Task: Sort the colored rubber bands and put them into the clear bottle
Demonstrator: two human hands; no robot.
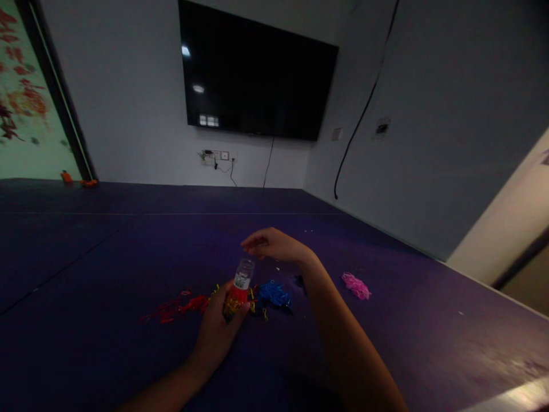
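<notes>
My left hand [219,316] is wrapped around a small clear plastic bottle [245,269] with a white printed label. Its open mouth tips slightly to the right, and red and yellow bands fill its lower part. Just above the mouth hovers my right hand [272,243], its fingers loosely bent and apart from the thumb, with nothing visible in them. On the dark purple surface, red bands [195,303] lie left of the bottle. A blue pile of bands [274,293] and a few yellow bands [265,313] are at its right. Pink bands [355,285] form a separate heap beyond my right forearm.
A large black television [257,68] hangs on the far wall above sockets [223,155] and cords. A black cable [358,126] dangles along the right wall. Orange objects [66,177] lie at the far left edge. Small pale scraps [309,230] dot the purple surface.
</notes>
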